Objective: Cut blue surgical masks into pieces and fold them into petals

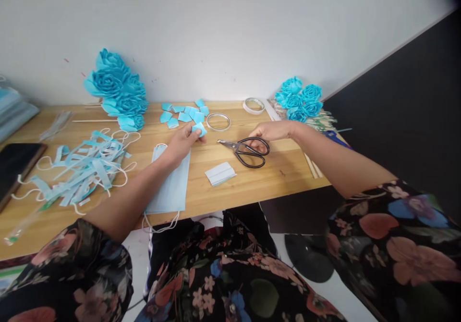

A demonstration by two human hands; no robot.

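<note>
My left hand (183,142) pinches a small blue cut piece (200,129) just above the wooden table (273,178), near a scatter of several similar blue pieces (183,113). Under my left forearm lies a blue face mask (171,187) hanging over the table's front edge. My right hand (268,132) rests on the handles of black scissors (247,150) lying on the table, fingers curled at the loops. A folded pale blue piece (220,173) lies in front of the scissors.
Blue fabric roses are piled at the back left (117,89) and back right (298,98). Cut strips and ear loops (82,168) heap at the left. Two tape rings (218,121) (254,105) sit at the back. A dark tablet (14,166) lies far left. Wooden sticks (315,168) lie at the right edge.
</note>
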